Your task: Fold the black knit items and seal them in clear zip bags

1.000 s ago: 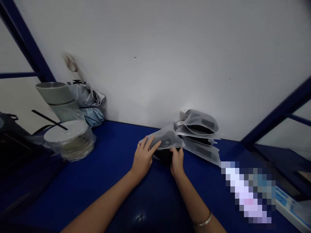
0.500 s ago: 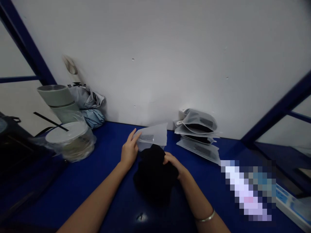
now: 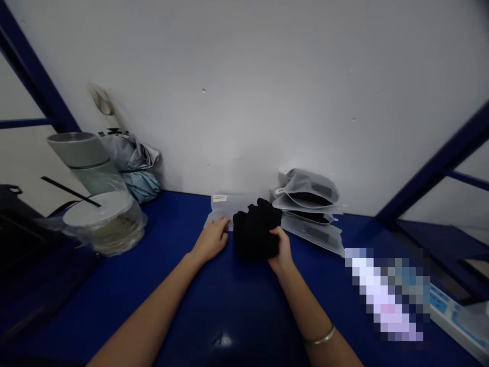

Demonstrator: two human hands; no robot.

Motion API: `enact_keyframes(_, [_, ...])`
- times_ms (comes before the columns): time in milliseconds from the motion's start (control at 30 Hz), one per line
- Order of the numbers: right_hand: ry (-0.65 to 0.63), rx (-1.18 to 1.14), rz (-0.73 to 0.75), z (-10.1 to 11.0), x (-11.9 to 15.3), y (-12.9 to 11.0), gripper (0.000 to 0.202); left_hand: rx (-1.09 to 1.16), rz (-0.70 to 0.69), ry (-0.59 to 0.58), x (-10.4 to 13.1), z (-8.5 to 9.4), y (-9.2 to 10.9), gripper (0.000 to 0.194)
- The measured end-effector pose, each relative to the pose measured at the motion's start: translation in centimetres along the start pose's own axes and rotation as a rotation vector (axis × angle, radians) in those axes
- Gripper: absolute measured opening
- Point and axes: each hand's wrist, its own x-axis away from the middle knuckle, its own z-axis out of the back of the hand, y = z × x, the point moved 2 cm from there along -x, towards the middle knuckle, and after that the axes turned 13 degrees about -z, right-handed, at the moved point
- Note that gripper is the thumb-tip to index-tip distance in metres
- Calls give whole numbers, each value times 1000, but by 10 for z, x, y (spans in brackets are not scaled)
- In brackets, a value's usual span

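A folded bundle of black cloth (image 3: 256, 232) is in my right hand (image 3: 281, 250), its fingers closed around the right side. The bundle covers part of a frosted plastic bag (image 3: 233, 201) lying flat near the wall, with a small white label at its upper left. At the bag's near left edge my left hand (image 3: 212, 238) has its fingers bent together on the plastic. To the right stands a stack of frosted zip bags (image 3: 311, 229) with black contents showing inside, close to the bundle.
On the left are a plastic-wrapped lidded cup (image 3: 97, 209) with a black straw, a pale green tumbler (image 3: 82, 158) and a folded umbrella (image 3: 141, 183). A power strip (image 3: 454, 311) lies at the right. A white wall (image 3: 244, 102) backs the blue table (image 3: 183, 316).
The black cloth has moved forward and up onto the bag, and looks more compact. The bag now shows its white label instead of the printed patch. My left hand's fingers have drawn in.
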Motion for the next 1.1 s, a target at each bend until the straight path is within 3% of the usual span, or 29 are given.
enact_keyframes(133, [80, 113, -38, 1, -1, 5, 20, -4, -19, 50, 0, 2, 2, 39])
enact_keyframes(233, [54, 192, 38, 0, 1, 4, 19, 68, 34, 254, 0, 9, 7, 35])
enact_keyframes(333, [14, 235, 105, -2, 3, 3, 20, 373, 173, 405, 1, 12, 15, 33])
enact_keyframes(433, [0, 386, 142, -4, 5, 2, 25, 849, 222, 344, -1, 7, 26, 36])
enact_keyframes(500, [130, 592, 265, -5, 7, 1, 32, 1107, 277, 308, -2, 4, 30, 42])
enact_keyframes(600, [389, 873, 609, -10, 17, -1, 43, 1295, 413, 288, -1, 0, 31, 53])
enact_keyframes(633, [402, 933, 712, -13, 21, -1, 45, 1319, 428, 271, 0, 0, 31, 55])
enact_keyframes(700, [305, 1007, 824, -21, 28, 4, 48, 1319, 403, 265, 2, 1, 31, 56])
enact_keyframes(833, [147, 987, 733, -30, 32, 9, 70, 1289, 315, 307, 4, 10, 30, 47])
enact_keyframes(967, [51, 789, 391, -22, 24, 0, 68, 1384, 404, 255, 5, 22, 24, 42])
enact_keyframes(1033, [93, 744, 264, -15, 20, -6, 59, 1353, 457, 229, 6, 28, 19, 34])
enact_keyframes(1100, [227, 741, 271, -9, 19, -13, 49, 1270, 477, 203, 7, 33, 12, 28])
